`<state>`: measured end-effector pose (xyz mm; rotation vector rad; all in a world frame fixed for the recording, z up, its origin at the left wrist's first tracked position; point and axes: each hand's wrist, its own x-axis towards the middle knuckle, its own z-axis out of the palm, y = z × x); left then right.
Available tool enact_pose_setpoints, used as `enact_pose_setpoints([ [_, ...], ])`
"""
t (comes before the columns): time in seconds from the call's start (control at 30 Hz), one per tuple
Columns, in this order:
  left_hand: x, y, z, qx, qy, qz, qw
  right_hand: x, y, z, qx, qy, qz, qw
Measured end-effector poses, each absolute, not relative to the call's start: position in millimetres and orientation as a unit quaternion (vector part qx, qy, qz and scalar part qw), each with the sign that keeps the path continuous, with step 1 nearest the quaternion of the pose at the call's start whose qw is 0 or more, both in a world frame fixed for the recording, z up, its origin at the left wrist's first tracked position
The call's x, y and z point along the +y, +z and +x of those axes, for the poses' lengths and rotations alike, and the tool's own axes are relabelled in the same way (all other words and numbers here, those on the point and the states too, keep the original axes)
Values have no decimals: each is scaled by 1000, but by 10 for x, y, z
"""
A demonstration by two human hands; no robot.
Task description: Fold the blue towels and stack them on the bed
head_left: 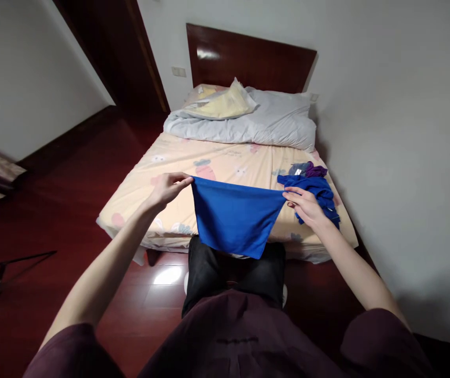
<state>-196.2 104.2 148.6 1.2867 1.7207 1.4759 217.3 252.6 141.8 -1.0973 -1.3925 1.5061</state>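
Observation:
A plain blue cloth [234,218] hangs stretched between my two hands, above the front edge of the bed and my knees. My left hand [170,188] pinches its upper left corner between thumb and fingers. At the upper right corner, my right hand [303,203] grips it the same way. The top edge is drawn nearly straight, and the lower part hangs free. Just behind my right hand lies a crumpled heap of blue fabric [319,189] on the bed, partly hidden by that hand. Purple fabric [316,169] and grey-blue fabric with a white label sit against it.
The bed [130,194] has a peach patterned sheet. Towards the dark wooden headboard [248,60] lie a folded pale quilt [283,118] and a yellow pillow-like piece [225,102]. A white wall [398,157] runs close along the right. A black stand leg [0,278] is on the floor at left.

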Motion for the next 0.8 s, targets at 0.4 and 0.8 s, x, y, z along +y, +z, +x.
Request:
enact_pose_setpoints([
  [0.4, 2180, 1344, -2268, 647, 627, 416, 125, 3400, 1274, 1394, -614, 414, -420, 524],
  [0.8, 1325, -625, -1510, 769, 482, 282, 312, 2607, -559, 1772, -576, 490, -552, 351],
])
